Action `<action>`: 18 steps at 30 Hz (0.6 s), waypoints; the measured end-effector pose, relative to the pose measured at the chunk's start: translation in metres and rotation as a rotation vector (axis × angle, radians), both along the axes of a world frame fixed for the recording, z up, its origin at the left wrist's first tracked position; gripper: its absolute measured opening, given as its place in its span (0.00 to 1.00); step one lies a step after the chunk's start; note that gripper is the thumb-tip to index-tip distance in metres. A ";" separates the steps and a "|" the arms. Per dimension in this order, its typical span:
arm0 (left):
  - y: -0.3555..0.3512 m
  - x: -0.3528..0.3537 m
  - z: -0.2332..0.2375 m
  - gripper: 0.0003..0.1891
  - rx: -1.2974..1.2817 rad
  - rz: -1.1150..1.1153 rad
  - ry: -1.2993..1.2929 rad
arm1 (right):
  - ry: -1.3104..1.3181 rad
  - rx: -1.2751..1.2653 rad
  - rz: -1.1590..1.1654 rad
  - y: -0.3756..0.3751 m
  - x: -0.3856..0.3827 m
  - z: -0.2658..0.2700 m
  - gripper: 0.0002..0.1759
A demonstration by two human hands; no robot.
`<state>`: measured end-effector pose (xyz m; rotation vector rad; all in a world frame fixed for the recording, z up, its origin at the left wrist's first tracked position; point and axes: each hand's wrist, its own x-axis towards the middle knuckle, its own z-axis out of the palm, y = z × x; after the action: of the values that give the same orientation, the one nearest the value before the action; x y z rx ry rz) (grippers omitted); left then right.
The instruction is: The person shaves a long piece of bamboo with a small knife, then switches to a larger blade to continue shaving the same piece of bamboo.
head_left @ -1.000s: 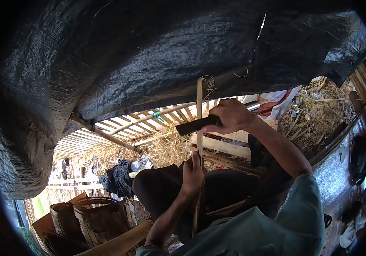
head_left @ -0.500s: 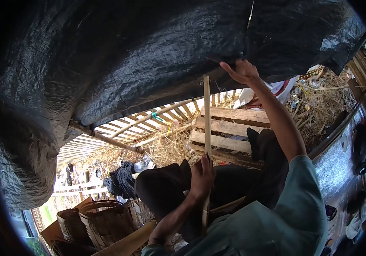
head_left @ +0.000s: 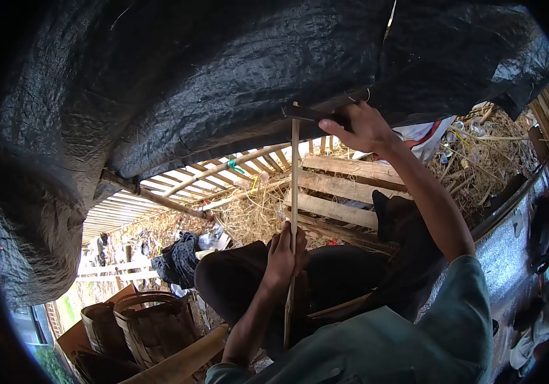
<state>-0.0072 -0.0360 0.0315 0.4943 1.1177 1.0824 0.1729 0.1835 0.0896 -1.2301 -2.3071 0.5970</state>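
My left hand [head_left: 282, 257] is closed around a long, narrow bamboo strip [head_left: 295, 179], which stands nearly upright in front of my knees. Higher up, my right hand [head_left: 363, 129] grips a dark-bladed knife [head_left: 305, 114]. The blade lies crosswise at the strip's top end and overlaps it in this view. Its handle is hidden inside my curled fingers, while the thumb points along the blade.
Black plastic sheeting [head_left: 255, 70] hangs low overhead, close to my right hand. Wooden slats [head_left: 338, 187] and straw [head_left: 249, 214] lie beyond my knees. Woven baskets [head_left: 159, 326] stand at lower left beside a thick bamboo pole [head_left: 188, 358]. A slatted bamboo fence [head_left: 153, 205] runs behind.
My right hand has come lower and the knife blade now crosses the strip's top. The strip and my left hand have shifted slightly left.
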 end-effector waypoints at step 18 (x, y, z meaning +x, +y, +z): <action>0.042 -0.029 0.066 0.21 0.100 -0.038 0.133 | 0.402 -0.334 0.058 -0.065 -0.051 0.001 0.31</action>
<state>-0.0360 0.0061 0.0976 0.6716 1.1694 1.0884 0.1217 0.1181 0.0908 -1.0629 -1.9595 1.1721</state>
